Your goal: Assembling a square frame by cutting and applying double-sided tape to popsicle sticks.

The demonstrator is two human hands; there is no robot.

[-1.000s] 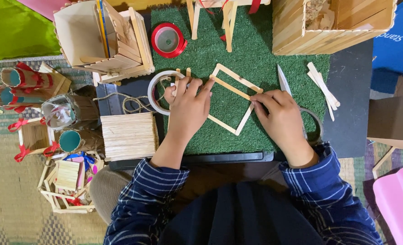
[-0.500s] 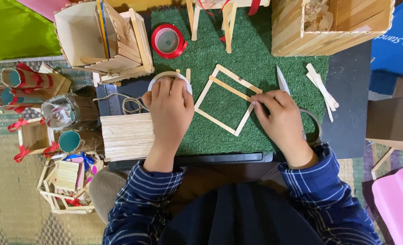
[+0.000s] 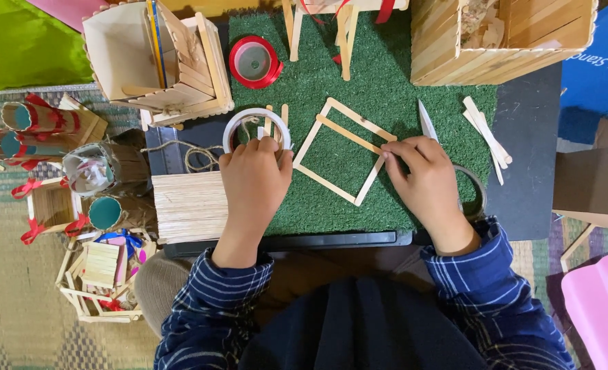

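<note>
Head view: stick frame [image 3: 345, 152] between hands, knife [image 3: 427, 122] perhaps alongside.

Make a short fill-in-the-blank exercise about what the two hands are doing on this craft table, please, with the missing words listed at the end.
1. The left hand rests on a white roll of ____.
2. The right hand touches a square frame made of wooden ____.
3. The frame lies on a mat of ____ artificial grass.
4. The spool of ribbon near the mat's top corner is ____.

Missing words: tape; sticks; green; red
</note>
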